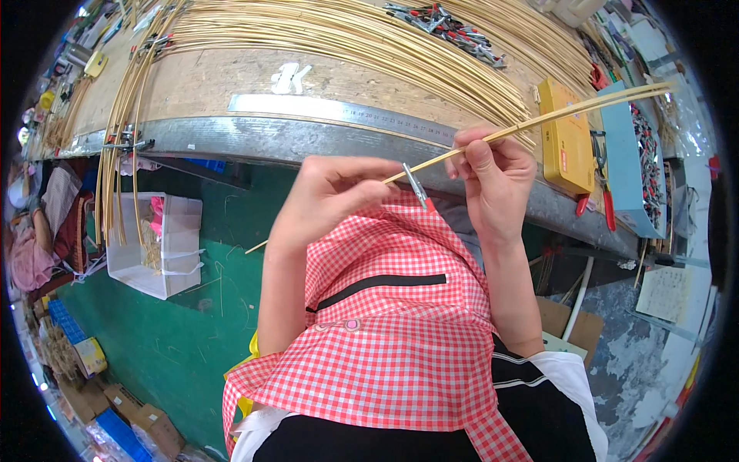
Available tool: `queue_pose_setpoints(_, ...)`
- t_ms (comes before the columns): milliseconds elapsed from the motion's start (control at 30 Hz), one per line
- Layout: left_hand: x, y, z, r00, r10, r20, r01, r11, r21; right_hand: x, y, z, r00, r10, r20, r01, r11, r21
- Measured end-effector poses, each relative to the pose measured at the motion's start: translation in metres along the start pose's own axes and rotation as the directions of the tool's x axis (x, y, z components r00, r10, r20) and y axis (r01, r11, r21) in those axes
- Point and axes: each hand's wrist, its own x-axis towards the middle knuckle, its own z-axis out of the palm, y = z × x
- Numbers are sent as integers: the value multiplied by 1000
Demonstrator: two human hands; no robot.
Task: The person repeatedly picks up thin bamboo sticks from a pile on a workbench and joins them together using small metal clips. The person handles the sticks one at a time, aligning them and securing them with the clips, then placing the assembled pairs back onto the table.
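Two thin bamboo strips (566,115) lie together and slant across in front of my body, from the lower left up to the far right. My left hand (327,196) is closed round them, and a short tail sticks out beyond that wrist. My right hand (496,173) pinches the strips between thumb and fingers, farther along. Between both hands a small metal spring clamp (416,186) with a red tip is clipped on the strips, close to the left fingertips.
On the workbench (208,81) lie a steel ruler (346,114), long bundled bamboo strips (308,35), a pile of clamps (454,35) and a yellow case (566,138). Pliers (604,181) rest beside a blue tray (627,154) of clamps. Clamped strips overhang a white bin (158,277) at left.
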Motion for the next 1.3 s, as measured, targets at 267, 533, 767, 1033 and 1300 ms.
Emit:
queue_pose_setpoints(267,-6,27,-7,903,399,-161,-282,831,479,-16,18,30,984,175,-9,-175,974,-147)
queue_pose_setpoints(533,-8,29,18,830,543,-131,-382,723,576,-27,40,44,977,105,184,-48,955,-291)
queue_pose_setpoints(767,-7,26,8,792,587,-168,-351,662,663,-5,-2,31,984,129,121,-46,847,-530)
queue_pose_setpoints(1033,-7,21,12,841,537,-63,-341,616,710,4,-29,22,999,-16,41,26,969,-245)
queue_pose_setpoints(1300,-6,21,26,984,160,-80,-170,975,-141,-5,-22,28,996,-18,83,38,966,-256)
